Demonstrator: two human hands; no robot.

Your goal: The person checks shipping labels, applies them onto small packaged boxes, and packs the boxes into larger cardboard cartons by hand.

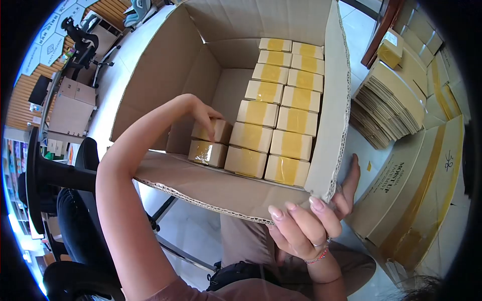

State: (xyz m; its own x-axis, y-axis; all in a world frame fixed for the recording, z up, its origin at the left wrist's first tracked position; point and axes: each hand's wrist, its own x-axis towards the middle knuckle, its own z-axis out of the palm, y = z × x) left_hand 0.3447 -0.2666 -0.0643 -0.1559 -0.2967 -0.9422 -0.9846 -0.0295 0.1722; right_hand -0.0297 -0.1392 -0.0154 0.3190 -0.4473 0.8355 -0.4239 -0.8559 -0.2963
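Hands: grasping small box (222,131) with left hand (202,111), inside large carton (155,75), near-left part; gripping carton's near rim (251,217) with right hand (305,232) | possible skewing against neighbouring boxes (251,136), inside carton, if released tilted | possible tipping or crumpling of carton if rim pulled down

The left hand (203,116) reaches into a large open carton (160,65), its fingers touching a small taped box (224,131) at the near left, just beyond another box (207,153). Two columns of similar boxes (263,92) run from near to far along the carton's right side, while the right hand (305,226) grips the near right rim. Farther right stand stacked flat cardboard (389,103) and a printed carton (396,183); an office chair (83,50) is far left.
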